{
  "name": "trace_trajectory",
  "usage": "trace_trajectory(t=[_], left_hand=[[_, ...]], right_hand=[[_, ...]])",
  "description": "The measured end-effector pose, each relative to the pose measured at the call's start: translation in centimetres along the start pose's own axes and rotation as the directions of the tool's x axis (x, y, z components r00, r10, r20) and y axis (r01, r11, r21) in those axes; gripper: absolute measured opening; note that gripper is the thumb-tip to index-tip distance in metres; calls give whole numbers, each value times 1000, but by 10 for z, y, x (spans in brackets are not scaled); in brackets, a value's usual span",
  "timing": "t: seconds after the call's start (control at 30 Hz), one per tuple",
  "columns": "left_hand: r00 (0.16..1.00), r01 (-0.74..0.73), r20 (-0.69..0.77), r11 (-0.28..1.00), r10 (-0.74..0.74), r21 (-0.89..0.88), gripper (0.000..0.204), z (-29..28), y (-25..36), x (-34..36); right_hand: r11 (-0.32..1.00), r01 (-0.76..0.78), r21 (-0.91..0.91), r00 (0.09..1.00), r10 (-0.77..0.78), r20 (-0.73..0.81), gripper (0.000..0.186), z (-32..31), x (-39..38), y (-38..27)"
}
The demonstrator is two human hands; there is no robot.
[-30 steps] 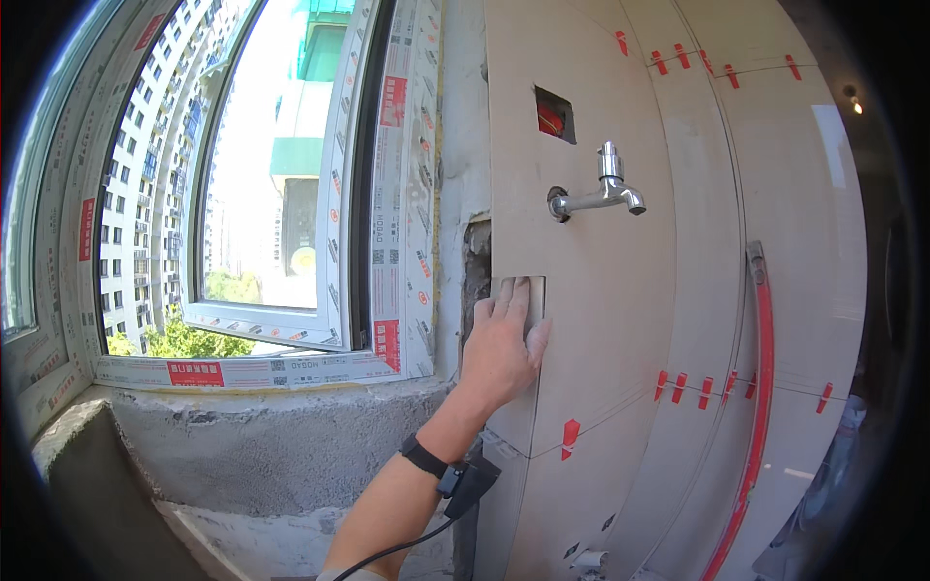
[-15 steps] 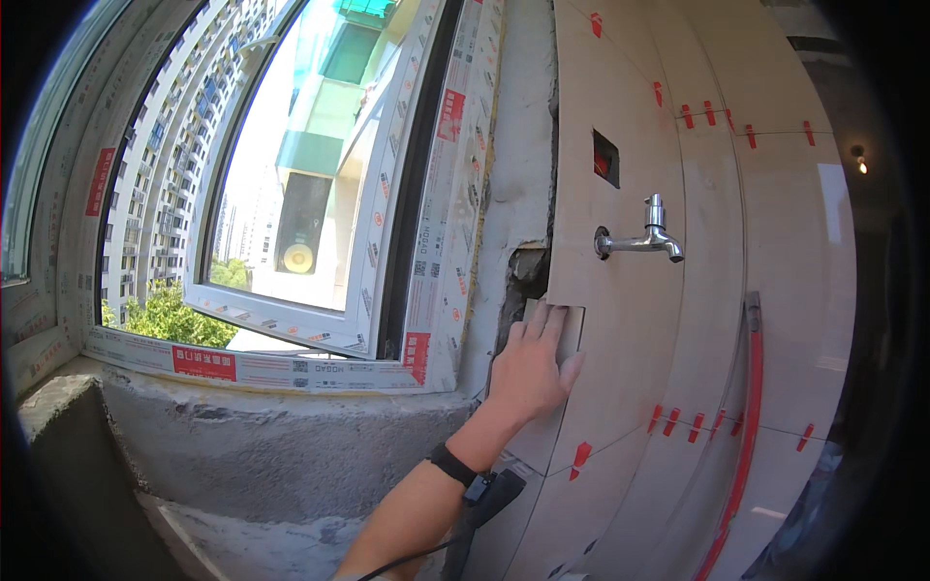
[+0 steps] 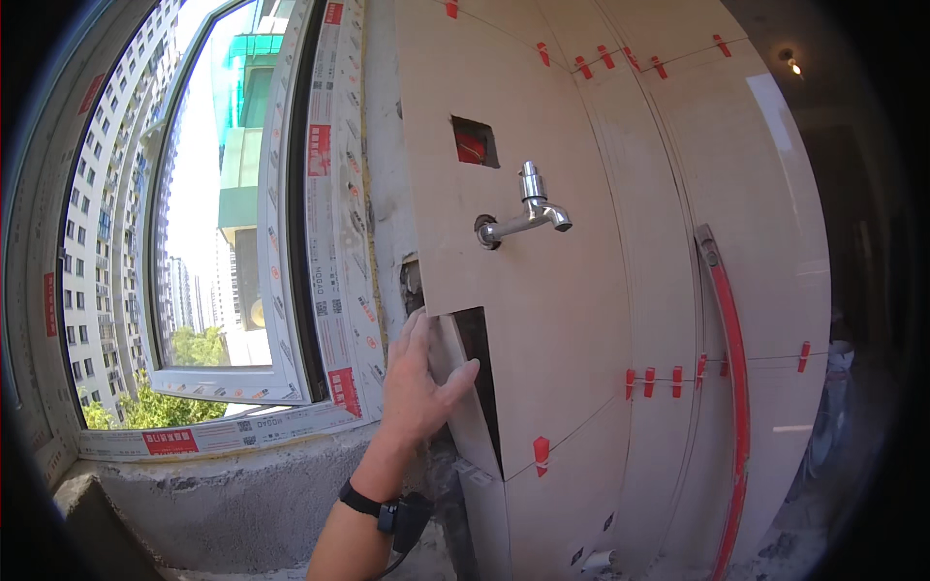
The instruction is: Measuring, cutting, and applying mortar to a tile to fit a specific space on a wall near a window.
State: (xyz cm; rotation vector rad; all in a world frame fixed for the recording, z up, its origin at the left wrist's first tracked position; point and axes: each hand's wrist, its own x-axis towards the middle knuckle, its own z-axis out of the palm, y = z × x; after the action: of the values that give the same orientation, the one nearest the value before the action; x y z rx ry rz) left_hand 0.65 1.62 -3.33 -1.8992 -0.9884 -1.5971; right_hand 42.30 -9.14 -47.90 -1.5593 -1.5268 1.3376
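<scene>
Tile (image 3: 472, 426): a narrow pale strip, stood on end in a notch of the tiled wall (image 3: 581, 281), below and left of the tap; it leaned away from the cut edge on its right.
Gap (image 3: 480, 353): dark, between strip and wall, wide at the top and narrowing to a point below.
Left hand (image 3: 415, 387): against the strip's left side, fingers stretched upward and close together, thumb spread out across its face; whether it gripped or only steadied the strip could not be told.
Right hand: out of view, its state unknown.
Wrist: a black band (image 3: 360, 500) with a small device.
Tap (image 3: 528, 215): chrome, jutting from the wall under a square opening (image 3: 475, 142).
Wedges (image 3: 676, 382): red, in rows along the tile joints.
Bar (image 3: 740, 416): long and red, upright near the wall's right side.
Window frame (image 3: 281, 425): left, above a rough grey ledge (image 3: 242, 504).
</scene>
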Motion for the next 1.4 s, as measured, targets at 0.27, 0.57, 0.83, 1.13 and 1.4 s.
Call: trace_trajectory(t=[0.27,0.57,0.83,1.13,1.4], left_hand=[[997,72,-8,984,-74,-165,87,18,5,-4],[982,167,-57,964,-182,-206,95,31,20,-5],[965,122,-191,950,-181,-288,88,30,18,-14],[887,-86,-459,953,-60,-290,60,11,9,-33],[887,67,-299,738,-352,-671,64,-67,15,-54]], right_hand=[[976,-210,54,978,209,18,32,-15,23,120],[918,-393,50,919,390,57,33,-17,29,216],[882,-467,57,884,465,57,34,-16,22,264],[833,-548,71,836,547,44,35,-10,-15,316],[895,-446,-30,894,447,33,36,-14,-34,401]])
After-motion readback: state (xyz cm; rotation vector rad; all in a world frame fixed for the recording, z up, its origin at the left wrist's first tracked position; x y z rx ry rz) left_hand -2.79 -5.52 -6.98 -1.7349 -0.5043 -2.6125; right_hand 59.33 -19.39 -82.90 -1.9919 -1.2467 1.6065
